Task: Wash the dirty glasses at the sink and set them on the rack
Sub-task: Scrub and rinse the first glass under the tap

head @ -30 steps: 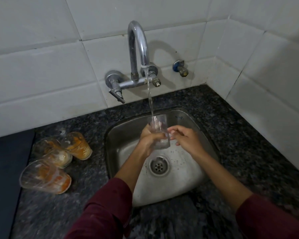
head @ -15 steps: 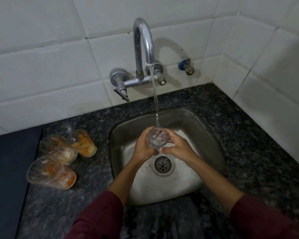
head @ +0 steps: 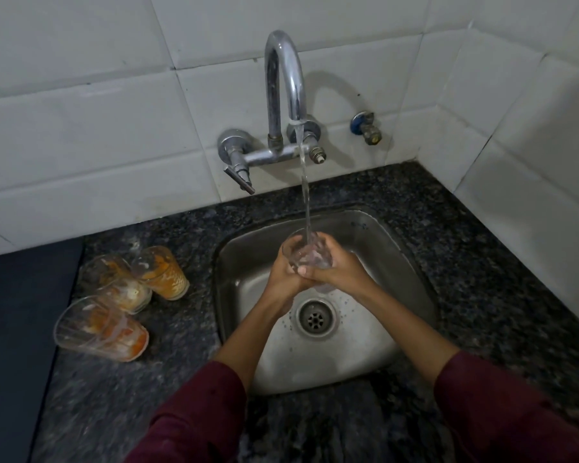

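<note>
- Clear glass point(head: 306, 253) upright over the steel sink point(head: 395, 242), mouth up, catching the thin stream of water point(head: 304, 182) from the curved tap point(head: 283, 81).
- Left hand point(head: 283, 274) wrapped round its left side, right hand point(head: 340, 267) closed round the right; fingers meeting at the front.
- Drain point(head: 316, 318) directly below.
- Dirty glasses point(head: 121, 300), orange-smeared, lying on the dark granite counter point(head: 465, 248) left of the sink.
- White wall tiles point(head: 81, 128) behind.
</note>
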Motion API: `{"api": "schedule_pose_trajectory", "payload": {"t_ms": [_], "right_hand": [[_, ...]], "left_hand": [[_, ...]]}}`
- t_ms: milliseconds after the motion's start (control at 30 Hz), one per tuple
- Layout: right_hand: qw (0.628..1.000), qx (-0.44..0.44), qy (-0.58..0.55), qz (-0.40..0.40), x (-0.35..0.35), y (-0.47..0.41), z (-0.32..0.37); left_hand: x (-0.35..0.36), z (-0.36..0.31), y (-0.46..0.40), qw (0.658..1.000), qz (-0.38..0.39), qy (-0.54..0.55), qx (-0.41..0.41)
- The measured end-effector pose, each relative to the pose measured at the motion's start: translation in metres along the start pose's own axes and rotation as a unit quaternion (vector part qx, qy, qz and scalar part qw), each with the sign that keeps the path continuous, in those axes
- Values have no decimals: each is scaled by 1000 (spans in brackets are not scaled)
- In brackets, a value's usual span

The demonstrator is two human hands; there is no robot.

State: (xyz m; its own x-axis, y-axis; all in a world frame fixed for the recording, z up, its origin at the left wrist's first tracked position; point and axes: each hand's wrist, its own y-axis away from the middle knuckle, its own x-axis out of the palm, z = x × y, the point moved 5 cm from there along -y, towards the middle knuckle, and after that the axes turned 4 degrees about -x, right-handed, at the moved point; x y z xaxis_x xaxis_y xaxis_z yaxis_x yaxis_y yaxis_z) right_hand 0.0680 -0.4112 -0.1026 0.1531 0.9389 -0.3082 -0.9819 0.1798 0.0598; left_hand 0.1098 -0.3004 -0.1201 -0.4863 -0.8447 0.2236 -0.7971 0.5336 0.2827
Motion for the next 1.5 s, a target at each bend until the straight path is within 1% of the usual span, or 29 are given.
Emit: {"api": "schedule_pose_trajectory", "payload": {"t_ms": [133,200,233,300,367,433,467,500,567,633,700,767,800,833,900,967,1033,1133,1200,1267,1300,1333,1367,1400,1433,1467,1500], "right_hand": [[999,27,-12,44,-8,4,-7],[996,39,11,77,-13,11,-11],[995,35,39,83,-14,14,-12],[991,16,119,64,-17,18,-16],[982,-3,189,21,-21,21,-14],[972,-17,232,-19,-29,20,-6],[969,-14,247,-29,-34,19,-1],[965,-4,262,-27,-40,17,3],[952,18,306,2,-49,13,14],[926,37,374,30,-56,10,25],[897,43,437,45,-59,6,37],[880,32,470,56,-57,3,47],[874,24,481,60,-55,2,51],[870,18,489,63,-54,2,55],[865,8,496,69,-51,2,59],[864,5,498,74,-49,5,60],[864,6,498,81,-48,8,60],[859,6,504,91,-46,13,60],[859,5,504,95,-44,15,61],[869,4,486,96,-43,15,61],[878,4,470,93,-42,15,61],[887,6,451,93,-42,14,63],[898,9,429,94,-41,14,64],[908,13,407,93,-39,13,66],[918,13,387,88,-36,12,67],[925,10,371,80,-32,11,68],[932,7,356,72,-28,10,69]], "left_hand": [[5,9,1,993,51,54,-96],[5,15,3,981,69,122,-130],[6,17,4,975,72,155,-144],[8,23,5,963,71,189,-177],[10,32,8,949,80,199,-230],[9,42,10,939,68,174,-289],[4,43,9,941,46,144,-303],[-1,40,8,948,11,105,-300],[-17,23,-1,965,-88,36,-245],[-37,-11,-14,971,-197,-41,-133],[-48,-60,-24,952,-268,-147,2],[-49,-105,-34,919,-307,-220,111],[-48,-122,-38,905,-321,-243,139],[-48,-134,-42,892,-338,-263,145],[-49,-142,-48,870,-372,-297,126],[-49,-140,-51,850,-377,-348,121],[-49,-138,-54,836,-362,-389,135],[-49,-143,-48,829,-328,-426,156],[-51,-143,-36,813,-297,-478,146],[-56,-128,-17,798,-268,-534,81],[-58,-114,-7,786,-234,-571,30],[-56,-97,4,774,-173,-609,-19],[-50,-76,15,771,-91,-628,-54],[-41,-56,27,787,-2,-614,-70],[-28,-40,40,812,80,-573,-73],[-17,-30,50,838,119,-530,-60],[-11,-24,55,863,109,-491,-35]]}}
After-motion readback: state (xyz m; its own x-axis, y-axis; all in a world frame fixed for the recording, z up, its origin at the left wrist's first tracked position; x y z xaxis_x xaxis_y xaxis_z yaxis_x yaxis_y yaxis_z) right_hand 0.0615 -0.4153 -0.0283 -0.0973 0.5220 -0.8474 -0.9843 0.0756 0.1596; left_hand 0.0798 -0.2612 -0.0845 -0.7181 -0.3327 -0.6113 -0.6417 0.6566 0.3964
